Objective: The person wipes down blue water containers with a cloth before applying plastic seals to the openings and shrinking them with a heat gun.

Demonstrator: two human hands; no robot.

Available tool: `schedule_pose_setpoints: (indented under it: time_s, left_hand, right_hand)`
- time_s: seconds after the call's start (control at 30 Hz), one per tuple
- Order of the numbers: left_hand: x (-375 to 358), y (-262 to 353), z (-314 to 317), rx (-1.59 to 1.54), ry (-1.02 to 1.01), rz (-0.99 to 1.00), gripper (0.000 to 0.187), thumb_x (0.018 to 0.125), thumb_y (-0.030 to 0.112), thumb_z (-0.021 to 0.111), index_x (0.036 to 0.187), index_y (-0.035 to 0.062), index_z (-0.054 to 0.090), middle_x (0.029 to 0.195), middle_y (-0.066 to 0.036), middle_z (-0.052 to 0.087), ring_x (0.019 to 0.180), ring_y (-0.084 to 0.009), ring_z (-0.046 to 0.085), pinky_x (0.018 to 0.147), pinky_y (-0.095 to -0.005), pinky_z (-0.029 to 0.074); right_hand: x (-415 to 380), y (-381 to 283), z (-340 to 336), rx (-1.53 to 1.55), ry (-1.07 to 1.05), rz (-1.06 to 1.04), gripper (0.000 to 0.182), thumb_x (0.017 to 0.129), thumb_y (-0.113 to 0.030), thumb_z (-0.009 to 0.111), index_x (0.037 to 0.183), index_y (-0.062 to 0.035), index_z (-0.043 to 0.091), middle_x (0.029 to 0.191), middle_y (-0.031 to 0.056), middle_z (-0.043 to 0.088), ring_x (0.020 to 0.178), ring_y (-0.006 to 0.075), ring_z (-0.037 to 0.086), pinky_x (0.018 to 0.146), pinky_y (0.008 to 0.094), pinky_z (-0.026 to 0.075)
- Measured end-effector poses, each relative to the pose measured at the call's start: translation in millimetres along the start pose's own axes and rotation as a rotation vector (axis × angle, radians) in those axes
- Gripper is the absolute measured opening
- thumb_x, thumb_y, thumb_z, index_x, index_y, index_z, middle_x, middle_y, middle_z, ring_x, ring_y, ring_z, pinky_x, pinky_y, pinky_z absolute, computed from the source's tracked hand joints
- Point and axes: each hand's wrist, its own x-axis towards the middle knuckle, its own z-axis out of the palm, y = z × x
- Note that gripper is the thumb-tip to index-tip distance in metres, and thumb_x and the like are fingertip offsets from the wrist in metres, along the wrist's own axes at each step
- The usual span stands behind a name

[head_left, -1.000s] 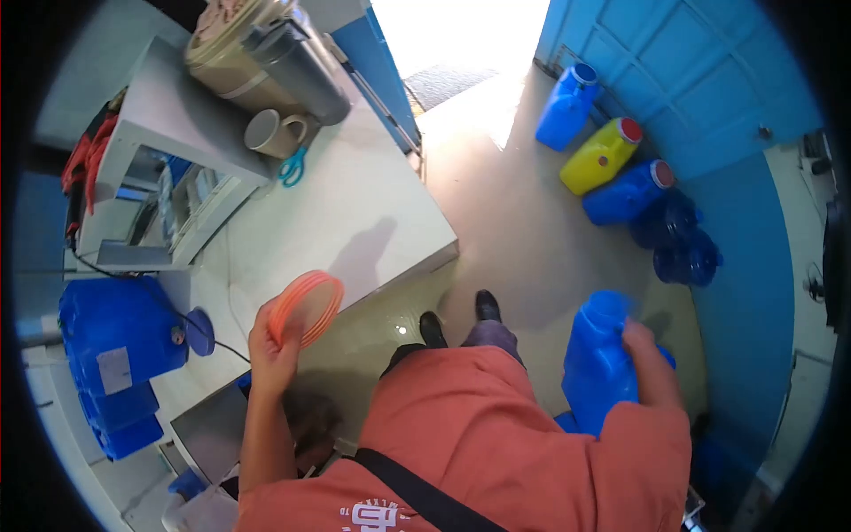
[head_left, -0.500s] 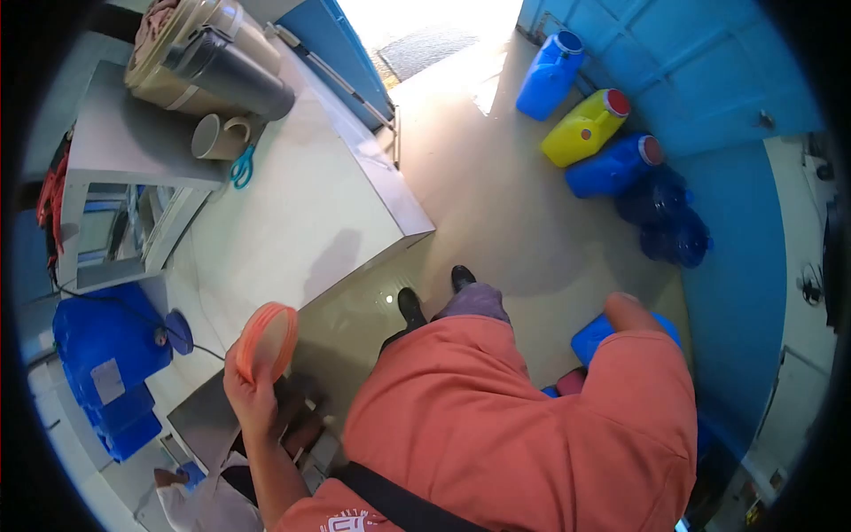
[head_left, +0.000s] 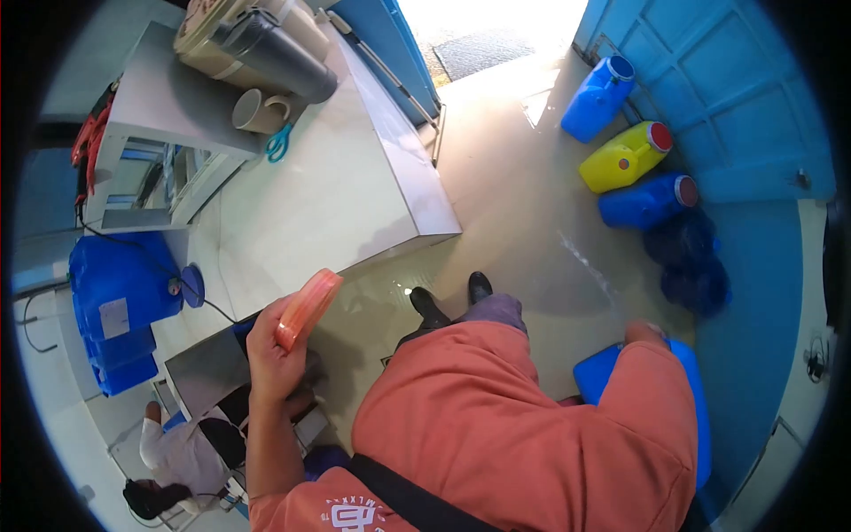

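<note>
My left hand (head_left: 277, 348) is closed on an orange ring-shaped roll (head_left: 308, 309), held by its rim and seen nearly edge-on, near the front edge of the white counter (head_left: 328, 186). On the right, my right hand (head_left: 645, 332) shows only in part beyond the sleeve, at the top of a blue container (head_left: 597, 371). Its fingers are hidden, so its grip cannot be made out.
On the counter are a mug (head_left: 259, 113), teal scissors (head_left: 278, 144) and a dark tumbler (head_left: 288, 62). Along the blue door stand a yellow jug (head_left: 622, 160) and several blue containers. A seated person (head_left: 184, 454) is at the lower left.
The orange roll has turned from showing its open ring to nearly edge-on. My right hand is lower in view, and more of the blue container beside it shows. The whole view has shifted.
</note>
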Motion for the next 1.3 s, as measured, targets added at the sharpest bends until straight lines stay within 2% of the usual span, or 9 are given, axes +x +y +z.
schedule_pose_setpoints:
  time_s: [0.27,0.57,0.63,0.87,1.0,1.07,1.17,1.27,1.3]
  left_hand:
    - [6.2,4.6,11.5,0.080,0.040,0.052,0.034,0.088,-0.003,0.064,0.122,-0.0001,0.062,0.111,-0.013,0.068,0.103,-0.0202,0.065,0.092,-0.0309,0.049]
    - [76.3,-44.2,58.6,-0.852,0.245,-0.536,0.050,0.089,0.008,0.068,0.134,0.0041,0.047,0.124,-0.009,0.059,0.113,-0.0189,0.059,0.097,-0.0350,0.050]
    - [89.3,-36.3,61.0,-0.837,0.274,-0.529,0.049,0.089,0.008,0.069,0.134,0.0047,0.048,0.124,-0.009,0.059,0.112,-0.0185,0.059,0.096,-0.0352,0.051]
    - [95.8,-52.3,39.1,-0.782,0.254,-0.383,0.053,0.087,0.007,0.071,0.133,0.0029,0.046,0.116,-0.012,0.063,0.103,-0.0194,0.062,0.088,-0.0338,0.054]
    - [102.6,-101.6,56.4,-0.716,0.194,-0.426,0.060,0.083,0.009,0.075,0.134,0.0021,0.044,0.114,-0.013,0.064,0.100,-0.0207,0.064,0.087,-0.0328,0.055]
    - [109.1,-104.9,65.2,-0.554,0.156,-0.289,0.070,0.081,0.015,0.077,0.139,0.0007,0.040,0.120,-0.018,0.061,0.108,-0.0278,0.062,0.094,-0.0363,0.052]
    - [98.9,-106.8,53.0,0.038,0.317,-0.038,0.078,0.084,0.032,0.076,0.145,0.0012,0.038,0.142,-0.024,0.044,0.130,-0.0322,0.048,0.105,-0.0420,0.045]
    - [79.3,-118.4,0.6,-0.180,0.158,0.122,0.069,0.085,0.031,0.075,0.141,0.0026,0.046,0.141,-0.019,0.047,0.128,-0.0310,0.050,0.103,-0.0409,0.045]
    - [70.4,-118.6,-19.7,-0.224,0.113,0.118,0.061,0.088,0.030,0.072,0.137,0.0031,0.050,0.135,-0.017,0.053,0.122,-0.0285,0.056,0.100,-0.0393,0.048]
  right_hand:
    - [18.9,-5.8,-8.7,0.159,0.183,0.006,0.039,0.097,-0.018,0.053,0.134,-0.0070,0.057,0.125,0.0219,0.064,0.117,0.0379,0.062,0.098,0.0483,0.051]
    - [25.8,-18.5,-31.6,0.360,0.433,-0.029,0.040,0.096,-0.016,0.053,0.135,-0.0061,0.054,0.123,0.0239,0.065,0.115,0.0392,0.063,0.098,0.0493,0.051]
    - [6.6,-8.0,-50.2,0.407,0.667,-0.201,0.043,0.093,-0.013,0.054,0.135,-0.0033,0.048,0.110,0.0295,0.067,0.107,0.0446,0.064,0.093,0.0544,0.050]
    - [-227.5,43.6,-140.0,0.589,1.103,-0.509,0.051,0.087,-0.007,0.060,0.136,-0.0095,0.047,0.103,0.0285,0.066,0.094,0.0497,0.063,0.080,0.0550,0.048]
    - [-382.8,66.1,-167.6,0.590,1.356,-0.650,0.050,0.090,-0.007,0.061,0.139,-0.0109,0.050,0.111,0.0240,0.067,0.100,0.0396,0.066,0.087,0.0443,0.049]
    - [-471.6,55.4,-170.2,0.482,1.538,-0.681,0.049,0.091,-0.007,0.062,0.139,-0.0104,0.052,0.111,0.0230,0.068,0.101,0.0365,0.067,0.087,0.0429,0.049]
    - [-551.1,40.8,-170.8,0.438,1.594,-0.597,0.042,0.092,-0.011,0.065,0.132,-0.0047,0.056,0.106,0.0212,0.068,0.098,0.0300,0.067,0.086,0.0395,0.049]
    - [-601.8,39.2,-165.5,0.569,1.657,-0.418,0.039,0.091,-0.014,0.067,0.125,0.0007,0.059,0.101,0.0192,0.068,0.095,0.0249,0.066,0.087,0.0357,0.049]
    - [-620.5,31.4,-167.1,0.526,1.710,-0.565,0.041,0.091,-0.012,0.067,0.128,0.0011,0.058,0.107,0.0161,0.067,0.100,0.0232,0.064,0.091,0.0352,0.048]
